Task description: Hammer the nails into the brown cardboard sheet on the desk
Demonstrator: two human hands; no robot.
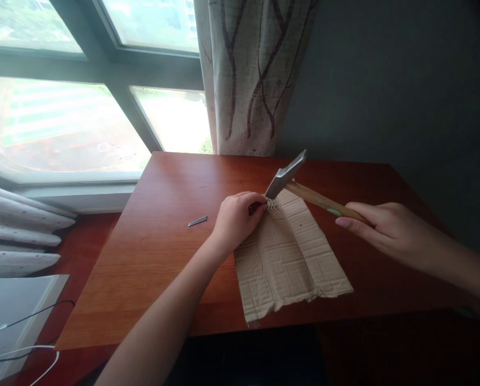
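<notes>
A torn piece of brown cardboard [290,257] lies on the reddish wooden table [163,252]. My left hand [237,217] rests at the cardboard's far left corner, fingers pinched on a small dark thing that I cannot make out, perhaps a nail. My right hand [378,225] grips the wooden handle of a hammer [292,179]. The hammer's grey metal head sits just above my left fingertips, over a cluster of small marks in the cardboard. A single hole shows near the cardboard's middle.
Loose nails [197,221] lie on the table left of my left hand. A patterned curtain [256,75] hangs behind the table beside a large window [63,123]. White cables [22,343] trail at the lower left. A dark wall stands to the right.
</notes>
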